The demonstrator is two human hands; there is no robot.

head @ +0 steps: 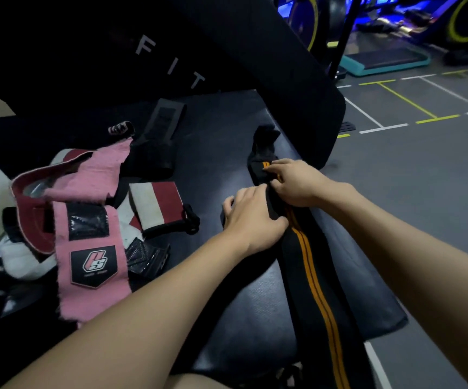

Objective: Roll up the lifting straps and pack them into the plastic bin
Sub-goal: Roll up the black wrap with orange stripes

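Note:
A long black strap with two orange stripes (310, 273) lies along the right side of a black padded bench (221, 153), running from the near edge up to both hands. My left hand (251, 217) lies on the strap's left edge with its fingers curled over the fabric. My right hand (294, 182) pinches the strap's far part, where the cloth bunches up black (263, 147). A pink strap with a logo patch (87, 248) lies in a heap at the left. The plastic bin is not in view.
The heap at the left also holds a red and white wrap (157, 204), black straps (160, 127) and white cloth (19, 256). The bench's raised backrest (171, 51) stands behind. Grey gym floor with painted lines (412, 108) lies to the right.

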